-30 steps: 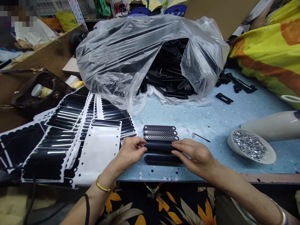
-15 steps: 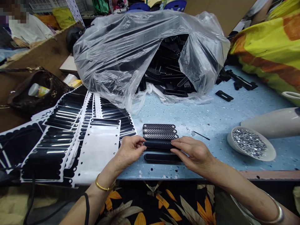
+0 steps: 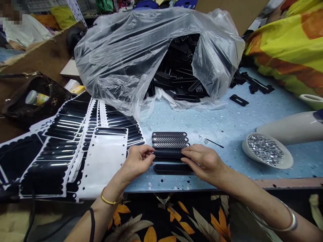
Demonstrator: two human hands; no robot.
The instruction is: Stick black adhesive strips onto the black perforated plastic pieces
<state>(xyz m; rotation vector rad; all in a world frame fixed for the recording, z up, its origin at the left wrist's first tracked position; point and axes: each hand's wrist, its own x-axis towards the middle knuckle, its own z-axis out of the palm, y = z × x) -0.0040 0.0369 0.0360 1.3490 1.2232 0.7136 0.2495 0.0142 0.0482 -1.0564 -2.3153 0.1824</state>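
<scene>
A long black strip (image 3: pixel 167 154) spans the gap between my two hands, low over the blue table. My left hand (image 3: pixel 139 162) pinches its left end with thumb and forefinger. At the other end, the fingers and thumb of my right hand (image 3: pixel 207 162) are closed on it and hide that tip. Just beyond it lie three black pieces with a silvery mesh pattern (image 3: pixel 170 139), side by side. On the near side is a second black rounded piece (image 3: pixel 171 169), its right end partly under my right hand.
Sheets of glossy black strips (image 3: pixel 52 151) and a mostly bare white backing sheet (image 3: pixel 102 161) lie left. A clear plastic bag (image 3: pixel 121 50) of black parts stands behind. To the right are a white bowl (image 3: pixel 287 161) of small shiny pieces and a thin black stick (image 3: pixel 214 143).
The whole view has shifted slightly, so things appear a little further left. Both hands keep their hold on the black strip, with hardly any movement.
</scene>
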